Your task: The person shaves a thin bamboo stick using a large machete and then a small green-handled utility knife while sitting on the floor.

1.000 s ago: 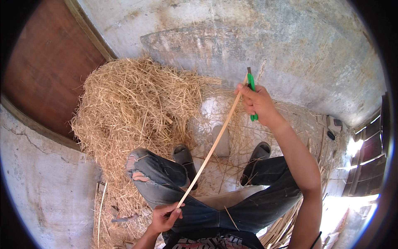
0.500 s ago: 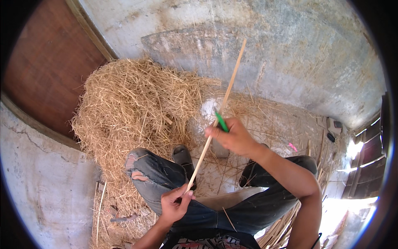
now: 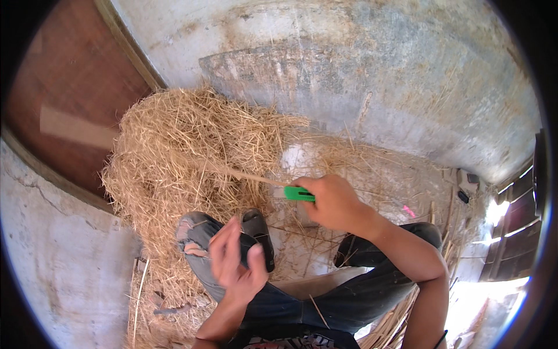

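Observation:
My right hand is closed around a green box cutter with its short blade pointing left. The same hand grips one end of a long, thin, pale wooden strip. Out to the left over the straw, the strip blurs with motion, and its far end smears across the brown door panel. My left hand is raised above my left knee, slightly blurred, its fingers and thumb apart and nothing in it.
A big straw heap lies at the left against the stained wall and the brown door panel. Several wooden strips are bundled by my right thigh. A pink scrap lies on the littered floor.
My left hand has let go of the strip's near end and opened. The strip has swung from pointing up and away to pointing left, still in my right hand with the cutter.

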Available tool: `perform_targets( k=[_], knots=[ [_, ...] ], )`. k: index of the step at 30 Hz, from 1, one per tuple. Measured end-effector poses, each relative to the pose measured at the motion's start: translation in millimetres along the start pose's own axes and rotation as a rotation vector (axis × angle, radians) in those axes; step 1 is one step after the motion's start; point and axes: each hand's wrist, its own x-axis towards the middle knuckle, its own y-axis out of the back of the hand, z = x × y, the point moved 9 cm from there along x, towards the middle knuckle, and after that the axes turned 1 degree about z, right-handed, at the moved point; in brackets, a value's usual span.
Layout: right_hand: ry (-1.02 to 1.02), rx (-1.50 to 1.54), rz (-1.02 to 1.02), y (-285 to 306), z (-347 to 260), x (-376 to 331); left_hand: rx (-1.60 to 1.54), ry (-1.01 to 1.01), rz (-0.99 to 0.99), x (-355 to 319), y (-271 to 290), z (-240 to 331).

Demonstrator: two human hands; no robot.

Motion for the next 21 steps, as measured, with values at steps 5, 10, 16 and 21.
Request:
perform_targets(
  k=[5,10,16,21],
  knots=[
    [0.006,-0.373,0.047,7,21,2,-0.104,-0.598,0.151,-18,64,56],
    [0.297,-0.526,-0.068,-8,11,-2,0.200,-0.100,-0.190,21,18,14],
    [0.403,-0.460,-0.030,8,-6,-2,-0.333,0.528,-0.756,-40,-47,-38],
    [0.298,-0.221,0.237,40,-8,-2,-0.666,0.846,-0.593,-71,-59,-56]
  ],
)
